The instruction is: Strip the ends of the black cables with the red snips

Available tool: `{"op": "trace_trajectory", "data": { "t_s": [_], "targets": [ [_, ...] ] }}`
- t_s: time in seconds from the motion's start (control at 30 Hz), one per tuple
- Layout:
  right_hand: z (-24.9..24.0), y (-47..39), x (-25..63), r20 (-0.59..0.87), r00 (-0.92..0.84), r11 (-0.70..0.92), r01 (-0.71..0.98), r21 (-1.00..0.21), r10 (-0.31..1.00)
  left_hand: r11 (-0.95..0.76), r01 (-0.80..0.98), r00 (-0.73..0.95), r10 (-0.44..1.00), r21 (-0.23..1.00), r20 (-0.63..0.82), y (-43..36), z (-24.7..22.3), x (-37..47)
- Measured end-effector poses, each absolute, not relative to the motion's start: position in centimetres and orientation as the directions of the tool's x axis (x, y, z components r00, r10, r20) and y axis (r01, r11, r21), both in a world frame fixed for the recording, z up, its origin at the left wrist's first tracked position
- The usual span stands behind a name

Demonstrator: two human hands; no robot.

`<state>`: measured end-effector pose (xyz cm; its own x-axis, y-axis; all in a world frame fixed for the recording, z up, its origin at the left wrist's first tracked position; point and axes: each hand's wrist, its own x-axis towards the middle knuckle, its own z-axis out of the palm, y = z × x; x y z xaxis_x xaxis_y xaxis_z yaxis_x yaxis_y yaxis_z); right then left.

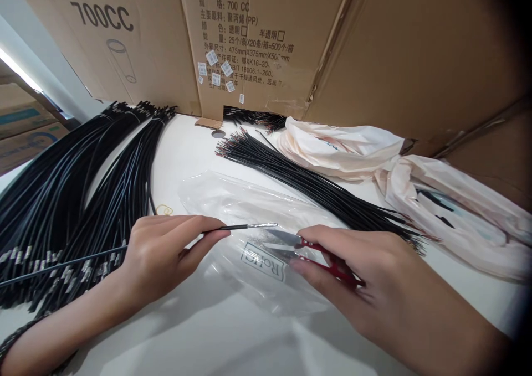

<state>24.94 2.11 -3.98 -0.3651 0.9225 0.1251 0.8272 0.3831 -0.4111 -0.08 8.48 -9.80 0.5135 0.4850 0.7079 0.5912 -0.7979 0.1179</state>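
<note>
Between the thumb and fingers of my left hand [166, 254] is pinched a black cable [234, 227], whose silvery end points right. The rest of that cable trails back leftward past my wrist. My right hand [369, 287] grips red-handled scissors [307, 244], with the blades spread apart just below and right of the silvery cable end. Under both lies a clear plastic bag [266, 279] printed "RoHS"; what small bits lie in or under it by the blades I cannot make out.
Bundles of black cables [124, 176] with silvery ends spread on the left. Another bundle [316, 185] with reddish wire ends lies right of centre, beside a crumpled whitish plastic bag [344, 149]. Large cardboard boxes [257, 44] stand along the back. A yellow rubber band [164, 210] rests on the white table [183, 138].
</note>
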Motion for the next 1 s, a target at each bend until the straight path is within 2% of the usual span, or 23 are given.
{"op": "trace_trajectory", "data": {
  "t_s": [0.2, 0.4, 0.6, 1.0],
  "targets": [
    [-3.5, 2.7, 24.4, 0.003, -0.137, 0.114, 0.812, -0.573, 0.991, -0.71, 0.685, 0.403, 0.558, 0.166, 0.725, 8.0, -10.1, -0.2],
    [-3.7, 3.8, 24.5, -0.158, -0.169, -0.009, 0.656, -0.755, 0.973, -0.649, 0.733, 0.344, 0.61, 0.201, 0.714, 7.8, -10.5, -0.4],
    [-4.0, 4.0, 24.5, -0.199, -0.191, -0.048, 0.595, -0.802, 0.961, -0.684, 0.716, 0.38, 0.55, 0.14, 0.743, 7.9, -10.7, -0.5],
    [-4.4, 4.4, 24.4, -0.185, -0.191, -0.043, 0.575, -0.817, 0.964, -0.657, 0.735, 0.361, 0.587, 0.167, 0.725, 7.6, -10.6, -0.4]
  ]
}}
